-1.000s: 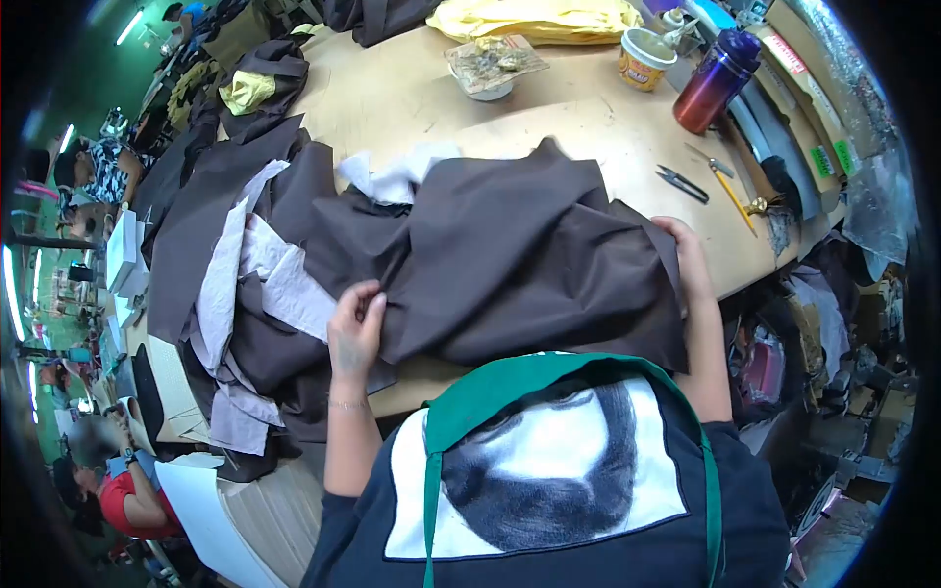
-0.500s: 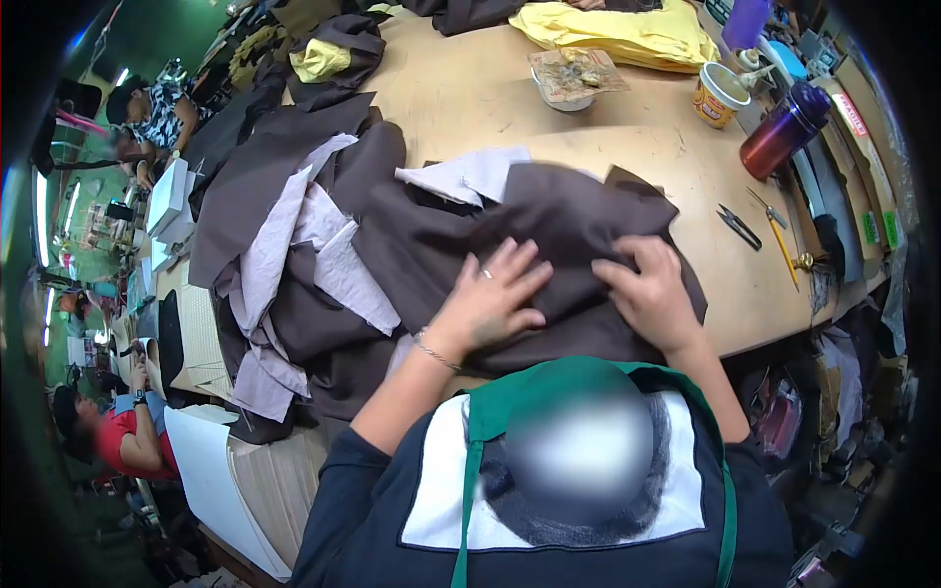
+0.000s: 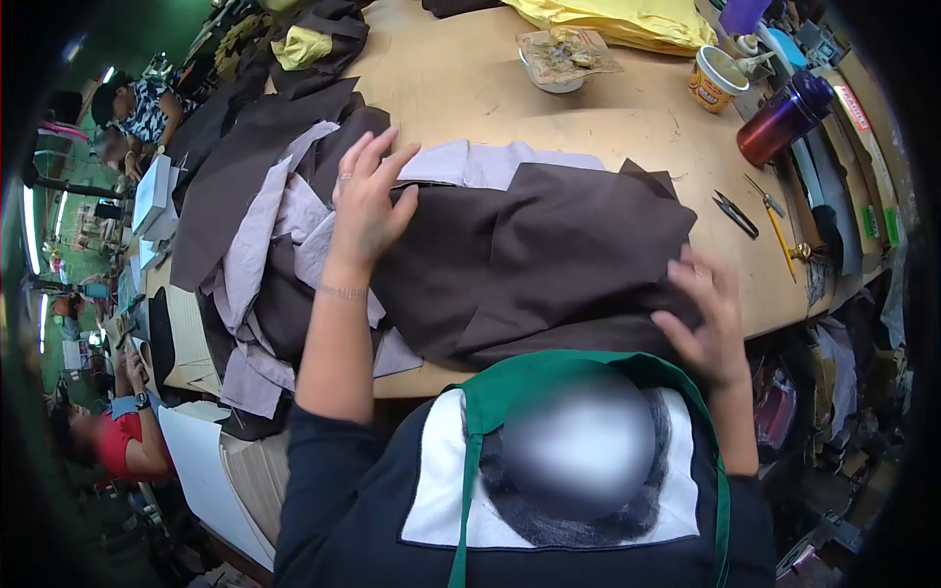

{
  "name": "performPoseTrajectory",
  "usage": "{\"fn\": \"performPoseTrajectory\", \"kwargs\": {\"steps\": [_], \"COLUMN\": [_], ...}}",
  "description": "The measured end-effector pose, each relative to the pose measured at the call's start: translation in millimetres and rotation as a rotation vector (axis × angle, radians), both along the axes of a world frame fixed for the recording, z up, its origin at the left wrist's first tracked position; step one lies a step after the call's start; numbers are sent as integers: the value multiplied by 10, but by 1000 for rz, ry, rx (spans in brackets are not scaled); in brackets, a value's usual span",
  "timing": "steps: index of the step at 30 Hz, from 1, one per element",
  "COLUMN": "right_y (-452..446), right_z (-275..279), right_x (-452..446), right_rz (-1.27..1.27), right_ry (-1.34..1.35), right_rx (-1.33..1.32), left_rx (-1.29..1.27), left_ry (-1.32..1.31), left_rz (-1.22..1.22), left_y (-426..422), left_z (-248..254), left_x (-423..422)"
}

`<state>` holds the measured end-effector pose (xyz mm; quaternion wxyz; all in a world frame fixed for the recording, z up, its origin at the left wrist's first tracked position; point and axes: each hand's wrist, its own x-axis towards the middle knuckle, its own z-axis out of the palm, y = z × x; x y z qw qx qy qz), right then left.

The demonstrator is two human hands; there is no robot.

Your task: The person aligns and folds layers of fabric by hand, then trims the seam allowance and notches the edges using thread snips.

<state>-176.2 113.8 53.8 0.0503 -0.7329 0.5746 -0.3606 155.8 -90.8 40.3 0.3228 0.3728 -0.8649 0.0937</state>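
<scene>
A dark brown cloth (image 3: 578, 245) lies loosely spread just left of the snips (image 3: 735, 216), rippled with soft folds. Pale lilac fabric (image 3: 490, 164) shows along its far edge. Farther left of the snips sits a crumpled brown heap (image 3: 223, 186) (perhaps joined, I cannot tell), with pale strips (image 3: 253, 269) across it.

Cloth workshop, dark fabric (image 3: 588, 245) on a wide table (image 3: 451, 78), snips (image 3: 735, 215) and pencil (image 3: 781, 238) at right, people (image 3: 162, 105) at left.

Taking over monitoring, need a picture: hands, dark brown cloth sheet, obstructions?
Left hand open, fingers spread; right hand open, blurred, contact unclear. Dark brown cloth sheet lying creased. Slim black metal snips right of it, seemingly clear.
</scene>
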Motion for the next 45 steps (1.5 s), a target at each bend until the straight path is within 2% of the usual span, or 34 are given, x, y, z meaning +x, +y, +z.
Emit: {"fn": "performPoseTrajectory", "kwargs": {"steps": [1,4,5,6,7,9,10,11,12,13,14,16,17,18,20,24,26,28,30,31,33,36,39,42,44,45], "right_y": [-157,-566,-564,-560,-510,-425,-377,-342,-283,-249,-233,-291,-296,-243,-152,-327,-617,-950,-1229,-1358,-1470,-1657,-1899,-2081,-2130,-2136], "right_z": [146,-408,-434,-415,-367,-83,101,270,354,336,268,-216,-456,-716,-721,-293,-102,-82,-295,-518,-602,-573,-552,-425,-310,-294], "right_x": [-3,-188,-195,-185,-160,-213,-231,-153,-118,-76,-25,152,225,289,334,170,163,320,617,743,1127,1381,1389,913,482,286], "right_rz": [-36,155,160,160,151,102,88,44,19,87,156,233,325,421,493,380,286,288,268,283,175,156,183,234,137,121], "right_ry": [127,-71,-4,60,48,170,236,322,419,457,491,515,476,543,254,-133,-144,-150,-216,-173,-98,294,514,439,144,98], "right_rx": [-46,179,386,592,478,178,34,-230,-346,-355,-364,-306,-49,42,195,149,94,58,248,168,-143,-544,-527,-462,-499,-453], "left_rx": [-65,542,456,432,295,33,-44,-221,-265,-256,-424,-306,-321,-340,-150,162,162,105,83,86,76,58,25,-174,-355,-437], "left_ry": [-145,-385,-205,-123,13,231,160,160,141,268,327,581,677,770,1272,1665,1715,1769,1796,1797,1802,1722,1694,1639,1642,1617], "left_rz": [30,80,-36,13,66,-22,119,96,212,368,284,458,446,434,218,194,256,295,322,327,354,345,323,522,504,519], "left_y": [-95,-475,-630,-693,-862,-1246,-1321,-1414,-1481,-1397,-1433,-1133,-982,-822,-490,338,567,743,859,889,943,1036,1044,1099,1280,1331], "left_z": [13,-302,-384,-241,-166,225,594,959,1343,1686,1934,2185,2153,2115,1664,735,403,296,238,254,319,297,338,525,601,629], "left_x": [-15,100,164,145,212,350,416,490,638,680,846,989,1119,1279,1676,1746,1799,1691,1642,1628,1552,1567,1548,1805,2289,2482]}}
